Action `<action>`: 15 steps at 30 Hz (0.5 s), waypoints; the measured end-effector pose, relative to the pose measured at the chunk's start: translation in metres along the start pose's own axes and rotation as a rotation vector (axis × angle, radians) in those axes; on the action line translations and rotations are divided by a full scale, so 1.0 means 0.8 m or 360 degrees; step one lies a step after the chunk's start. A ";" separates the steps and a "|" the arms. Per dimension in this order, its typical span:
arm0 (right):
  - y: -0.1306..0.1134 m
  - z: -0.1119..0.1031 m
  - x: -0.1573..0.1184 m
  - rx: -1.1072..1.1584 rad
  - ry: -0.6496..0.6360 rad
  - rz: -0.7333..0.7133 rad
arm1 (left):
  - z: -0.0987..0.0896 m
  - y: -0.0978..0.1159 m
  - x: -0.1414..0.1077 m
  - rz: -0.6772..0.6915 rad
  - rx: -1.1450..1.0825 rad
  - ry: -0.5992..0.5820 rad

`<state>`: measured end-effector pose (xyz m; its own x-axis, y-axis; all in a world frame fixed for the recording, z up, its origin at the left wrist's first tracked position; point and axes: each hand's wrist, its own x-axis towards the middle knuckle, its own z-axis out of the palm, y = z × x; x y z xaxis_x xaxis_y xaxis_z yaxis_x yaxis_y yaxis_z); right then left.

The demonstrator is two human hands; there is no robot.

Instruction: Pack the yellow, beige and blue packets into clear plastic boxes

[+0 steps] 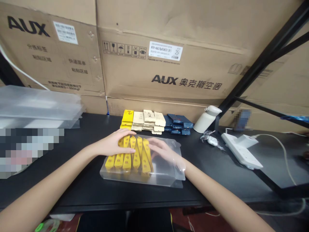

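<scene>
Cartons point(193, 69), brown cardboard, printed: upright behind the counter's back edge.

Counter point(79, 196), black: carries the things listed below.

Clear plastic sheets point(38, 100), stacked: left end, towards the back edge.

Clear plastic box point(166, 177), one: lying near the middle of the front edge, open end to the right.

Left hand point(113, 143): grip holding the box's left part, thumb and fingers spread across the row within.

Right hand point(166, 153): grip wide, fingers loosely bent, reaching in at the open end beside the last packet.

Power strip point(242, 151), white: right side, slanting towards the front edge.

Flask point(206, 120), pale: back edge, right of the packets.

Dark blue packets point(178, 122), cream packets point(149, 119), yellow pile point(127, 119): side by side, back edge, centre.

Yellow packets point(136, 154), one row: inside the box's left part, the rightmost leaning.

Step in hand, as judged: settling the row. Next move calls for light fingertip pressure and a steady left hold, lest the packets tip or the thin wall buckle.
</scene>
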<state>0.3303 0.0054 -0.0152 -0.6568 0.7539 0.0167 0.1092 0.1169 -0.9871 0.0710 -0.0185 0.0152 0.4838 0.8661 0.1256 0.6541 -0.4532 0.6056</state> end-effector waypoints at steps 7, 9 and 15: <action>0.011 -0.008 0.000 -0.0026 -0.0084 0.0010 | 0.000 -0.002 0.000 0.0017 0.0006 0.0000; 0.014 -0.009 0.000 -0.0022 -0.0091 0.0000 | 0.000 -0.001 0.000 0.0028 0.0016 0.0007; 0.012 -0.008 0.000 -0.0002 -0.0087 -0.0026 | 0.000 -0.002 0.000 0.0036 0.0022 0.0022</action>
<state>0.3358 0.0106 -0.0241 -0.6981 0.7156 0.0238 0.0994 0.1297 -0.9866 0.0699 -0.0179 0.0140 0.4906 0.8584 0.1498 0.6511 -0.4754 0.5916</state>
